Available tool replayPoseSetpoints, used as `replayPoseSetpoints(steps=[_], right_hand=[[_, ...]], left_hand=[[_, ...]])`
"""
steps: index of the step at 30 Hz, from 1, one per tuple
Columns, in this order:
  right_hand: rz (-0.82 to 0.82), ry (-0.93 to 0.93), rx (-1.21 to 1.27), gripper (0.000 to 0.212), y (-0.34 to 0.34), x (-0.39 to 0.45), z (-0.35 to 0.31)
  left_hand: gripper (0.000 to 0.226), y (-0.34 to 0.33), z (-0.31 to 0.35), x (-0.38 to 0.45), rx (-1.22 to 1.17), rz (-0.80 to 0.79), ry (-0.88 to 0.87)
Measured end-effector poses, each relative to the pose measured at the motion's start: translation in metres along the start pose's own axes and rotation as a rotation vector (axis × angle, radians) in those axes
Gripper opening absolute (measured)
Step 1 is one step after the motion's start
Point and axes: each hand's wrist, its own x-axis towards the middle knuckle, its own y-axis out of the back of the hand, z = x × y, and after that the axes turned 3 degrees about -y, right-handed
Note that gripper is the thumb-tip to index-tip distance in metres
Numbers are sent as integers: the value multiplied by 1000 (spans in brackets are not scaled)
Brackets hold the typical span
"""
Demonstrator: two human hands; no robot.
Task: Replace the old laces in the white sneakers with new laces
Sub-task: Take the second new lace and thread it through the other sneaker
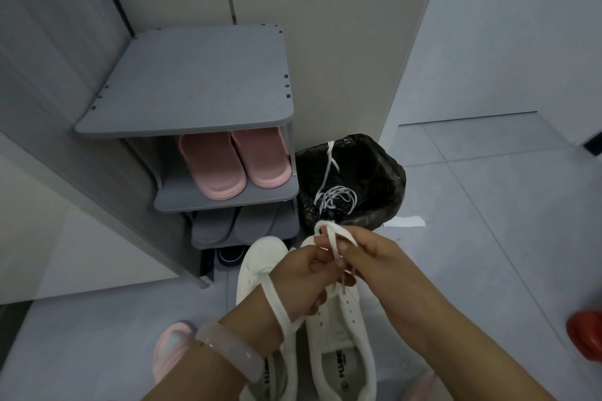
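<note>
1. On the left of the tiled floor (pixel 488 205), against the wall, stands a grey shoe rack (pixel 189 85); pink slippers (pixel 234 163) sit on its middle shelf, grey slippers (pixel 234 226) on the shelf below.
2. Right of the rack, a bin lined with a black bag (pixel 351 179) holds a tangle of old white laces (pixel 335 197).
3. In front of the rack, two white sneakers (pixel 338 335) stand side by side on the floor, toes toward it.
4. Above them, the left hand (pixel 299 280), a pale bangle (pixel 228 355) on its wrist, pinches a new white lace (pixel 332 238) that trails over the wrist.
5. The right hand (pixel 384 270) pinches the same lace's loop with a narrow grip.
</note>
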Motion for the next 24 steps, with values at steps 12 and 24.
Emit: replayPoseSetpoints(steps=[12,24], right_hand=[[634,-28,842,24,107,12,-8],[-11,401,-420,44,26,-10,0]], left_hand=[[22,82,36,-4,-574,-189,-276],[18,25,21,4,-388,-207,44]])
